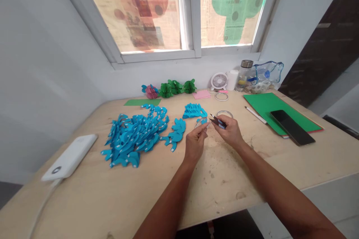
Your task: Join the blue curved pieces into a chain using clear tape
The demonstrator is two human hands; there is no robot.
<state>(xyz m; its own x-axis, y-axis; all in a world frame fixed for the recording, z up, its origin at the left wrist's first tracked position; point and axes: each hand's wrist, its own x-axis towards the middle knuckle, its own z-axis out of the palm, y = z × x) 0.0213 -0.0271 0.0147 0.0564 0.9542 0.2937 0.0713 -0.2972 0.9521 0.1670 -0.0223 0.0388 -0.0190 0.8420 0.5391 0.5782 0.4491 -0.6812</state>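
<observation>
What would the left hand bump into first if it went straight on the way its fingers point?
The left hand would probably meet the dark tool held in the right hand, just ahead. Depth is unclear in one view, so it might pass above or below.

Right hand (230, 130): I grip a small, dark, pointed tool (220, 122).
Left hand (196, 140): my fingertips pinch together just beside the tool's tip.
Pale wooden tabletop (112, 201), left: heap of curved blue paper cut-outs (134, 134).
Tabletop, right: black rectangular phone (291, 127), partly on a flat green sheet (269, 108).
</observation>
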